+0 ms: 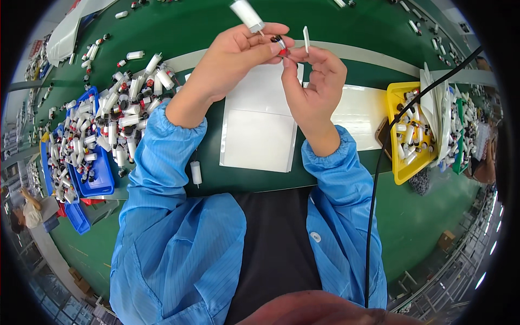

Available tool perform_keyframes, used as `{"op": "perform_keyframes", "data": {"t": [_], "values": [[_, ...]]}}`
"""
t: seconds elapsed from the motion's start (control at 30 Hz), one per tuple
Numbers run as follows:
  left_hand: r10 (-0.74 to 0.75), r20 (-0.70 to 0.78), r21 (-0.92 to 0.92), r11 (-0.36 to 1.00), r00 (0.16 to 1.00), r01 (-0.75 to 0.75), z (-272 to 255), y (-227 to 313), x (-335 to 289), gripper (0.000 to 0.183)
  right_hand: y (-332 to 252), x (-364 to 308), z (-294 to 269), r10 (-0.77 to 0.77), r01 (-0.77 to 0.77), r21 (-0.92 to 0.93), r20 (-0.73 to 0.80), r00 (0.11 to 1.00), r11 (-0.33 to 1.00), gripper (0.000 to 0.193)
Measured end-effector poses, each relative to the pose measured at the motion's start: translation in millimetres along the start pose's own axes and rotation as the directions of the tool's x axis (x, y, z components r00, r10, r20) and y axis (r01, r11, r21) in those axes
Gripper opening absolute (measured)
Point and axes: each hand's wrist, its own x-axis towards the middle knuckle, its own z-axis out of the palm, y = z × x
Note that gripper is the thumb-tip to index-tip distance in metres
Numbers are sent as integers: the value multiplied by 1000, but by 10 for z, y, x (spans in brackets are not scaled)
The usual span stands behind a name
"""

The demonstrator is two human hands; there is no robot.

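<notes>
My left hand (230, 59) is closed, with its thumb and fingertips on a small black-and-red part (280, 43). From between its fingers a white cylinder with a thin metal pin (247, 15) sticks up. My right hand (319, 81) is closed too, its thumb and fingertips meeting the left hand's at the red end of the small part. A thin white strip (306, 39) stands up from the right fingers. Below both hands, white paper sheets (257, 138) lie on the green table. Whether the small part joins the cylinder is hidden by my fingers.
A heap of white cylinders with black and red ends (127, 108) lies at left, beside blue trays (100, 181). One cylinder (196, 172) lies near my left sleeve. A yellow tray (401, 173) with similar parts stands at right, and a black cable (376, 189) crosses before it.
</notes>
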Motion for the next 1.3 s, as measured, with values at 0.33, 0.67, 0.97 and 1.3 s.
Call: {"op": "perform_keyframes", "data": {"t": [0.33, 0.67, 0.97, 1.3], "values": [[103, 76, 210, 971, 992, -117, -93, -5, 4, 33, -254, 264, -251, 479, -525, 295, 218, 850, 798, 13], [102, 136, 359, 922, 986, -145, -27, -2, -22, 30, -147, 272, -236, 555, -590, 91, 252, 793, 802, 12], [89, 132, 565, 812, 987, -149, -2, 62, -50, 30, -71, 234, -252, 568, -587, 7, 247, 785, 809, 11], [113, 183, 503, 843, 977, -192, -53, 63, -29, 34, -208, 276, -235, 589, -606, 10, 222, 777, 796, 9]]}}
